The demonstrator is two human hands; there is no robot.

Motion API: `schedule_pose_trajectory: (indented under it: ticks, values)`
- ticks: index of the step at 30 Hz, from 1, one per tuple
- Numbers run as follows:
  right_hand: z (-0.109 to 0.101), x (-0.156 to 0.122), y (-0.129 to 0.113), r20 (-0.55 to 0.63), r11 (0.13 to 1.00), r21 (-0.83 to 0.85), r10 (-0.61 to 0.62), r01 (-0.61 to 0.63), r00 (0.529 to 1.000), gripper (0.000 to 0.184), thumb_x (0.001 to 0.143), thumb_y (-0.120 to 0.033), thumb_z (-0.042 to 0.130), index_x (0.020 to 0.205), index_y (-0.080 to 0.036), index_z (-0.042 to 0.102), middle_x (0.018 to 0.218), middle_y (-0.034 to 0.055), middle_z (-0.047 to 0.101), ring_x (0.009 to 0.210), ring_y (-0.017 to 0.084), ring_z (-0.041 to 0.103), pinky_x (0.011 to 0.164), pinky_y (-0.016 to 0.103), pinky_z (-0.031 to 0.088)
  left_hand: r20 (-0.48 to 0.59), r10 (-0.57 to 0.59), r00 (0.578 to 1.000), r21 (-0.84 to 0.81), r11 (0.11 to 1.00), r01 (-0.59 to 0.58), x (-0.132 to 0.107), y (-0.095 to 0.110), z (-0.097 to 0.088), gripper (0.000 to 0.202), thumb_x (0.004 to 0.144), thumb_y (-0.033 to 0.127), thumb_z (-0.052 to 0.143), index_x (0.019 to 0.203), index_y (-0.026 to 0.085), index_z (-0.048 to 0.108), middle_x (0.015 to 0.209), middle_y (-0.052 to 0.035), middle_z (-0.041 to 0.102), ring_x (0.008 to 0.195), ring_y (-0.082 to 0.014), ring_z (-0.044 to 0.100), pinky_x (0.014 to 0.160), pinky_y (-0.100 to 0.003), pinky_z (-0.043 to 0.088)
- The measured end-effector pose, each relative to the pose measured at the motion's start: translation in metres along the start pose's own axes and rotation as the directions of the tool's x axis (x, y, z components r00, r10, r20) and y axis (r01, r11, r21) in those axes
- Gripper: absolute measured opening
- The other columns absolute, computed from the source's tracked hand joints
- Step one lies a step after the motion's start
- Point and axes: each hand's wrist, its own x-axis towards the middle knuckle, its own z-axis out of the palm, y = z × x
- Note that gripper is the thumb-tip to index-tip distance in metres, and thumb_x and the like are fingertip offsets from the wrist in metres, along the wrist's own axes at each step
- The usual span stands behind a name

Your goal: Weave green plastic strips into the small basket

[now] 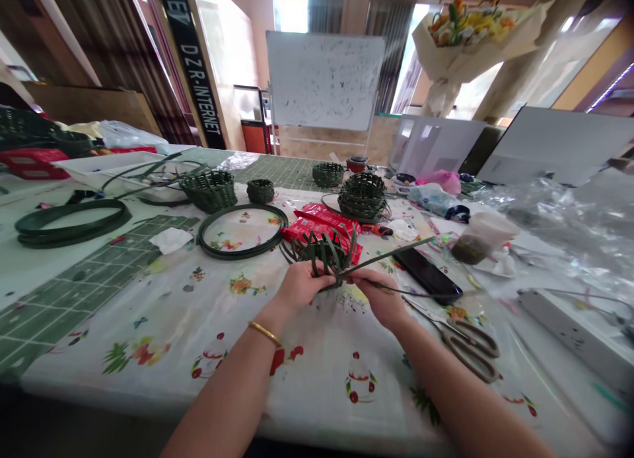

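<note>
A partly woven dark green basket [321, 253] with upright strips sticking out rests on the flowered tablecloth [317, 379] in front of me. My left hand [300, 285], with a gold bangle on its wrist, grips the basket's near left side with curled fingers. My right hand [379, 298] pinches a long green strip [391, 255] that runs from the basket out to the right. Both hands touch the weave.
Scissors [468, 346] and a black phone [428, 275] lie to the right. Red packets [321, 226], a coil of green strip [242, 230], and several finished green baskets [211, 189] sit behind. A larger coil [69, 222] lies left, a bouquet [470, 39] stands far right, and a whiteboard [324, 80] stands at the back.
</note>
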Motion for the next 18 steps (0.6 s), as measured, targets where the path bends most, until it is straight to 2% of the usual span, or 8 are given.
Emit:
schedule_pose_trajectory:
  ticks: [4, 7, 11, 16, 18]
  values:
    - [0.001, -0.002, -0.002, 0.086, 0.982, -0.127, -0.129, 0.139, 0.988, 0.011, 0.078, -0.026, 0.063, 0.08, -0.028, 0.073, 0.102, 0.0026, 0.07, 0.096, 0.022, 0.063, 0.087, 0.039, 0.048, 0.081, -0.004, 0.997, -0.006, 1.0, 0.004, 0.001, -0.003, -0.005, 0.007, 0.065, 0.02, 0.066, 0.071, 0.02, 0.069, 0.055, 0.0039, 0.062, 0.054, -0.012, 0.056, 0.052, -0.022, 0.042]
    - [-0.002, -0.002, -0.003, 0.219, 0.957, -0.197, -0.169, 0.214, 0.961, 0.018, 0.084, -0.024, 0.056, 0.09, -0.03, 0.072, 0.115, 0.0026, 0.065, 0.103, 0.022, 0.062, 0.088, 0.04, 0.048, 0.125, -0.003, 0.992, -0.013, 1.0, 0.004, 0.002, -0.007, -0.008, 0.007, 0.063, 0.019, 0.067, 0.07, 0.019, 0.069, 0.06, 0.0029, 0.065, 0.059, -0.0128, 0.058, 0.057, -0.023, 0.044]
    - [-0.013, 0.001, -0.001, 0.347, 0.958, -0.216, -0.107, 0.19, 0.932, 0.02, 0.085, -0.026, 0.055, 0.095, -0.03, 0.071, 0.115, 0.0048, 0.065, 0.103, 0.023, 0.061, 0.086, 0.041, 0.049, 0.182, 0.005, 0.983, -0.016, 1.0, -0.002, 0.003, -0.013, -0.008, 0.009, 0.06, 0.019, 0.07, 0.068, 0.017, 0.07, 0.068, 0.0005, 0.068, 0.065, -0.0141, 0.06, 0.064, -0.023, 0.046]
    - [-0.019, 0.004, -0.001, 0.396, 0.926, -0.278, -0.13, 0.254, 0.909, 0.018, 0.084, -0.026, 0.056, 0.094, -0.029, 0.071, 0.102, 0.0049, 0.064, 0.093, 0.019, 0.062, 0.082, 0.036, 0.05, 0.185, 0.003, 0.983, -0.036, 0.999, 0.004, 0.003, -0.018, -0.006, 0.013, 0.059, 0.02, 0.071, 0.072, 0.017, 0.071, 0.071, 0.0001, 0.069, 0.069, -0.015, 0.061, 0.067, -0.024, 0.046]
    - [-0.016, 0.004, -0.002, 0.375, 0.906, -0.297, -0.181, 0.303, 0.909, 0.019, 0.085, -0.024, 0.054, 0.093, -0.028, 0.071, 0.096, 0.0047, 0.064, 0.088, 0.018, 0.062, 0.078, 0.034, 0.05, 0.168, -0.001, 0.986, -0.052, 0.999, 0.01, 0.003, -0.017, -0.004, 0.012, 0.06, 0.02, 0.071, 0.071, 0.017, 0.071, 0.069, 0.0004, 0.069, 0.067, -0.0141, 0.061, 0.065, -0.023, 0.046]
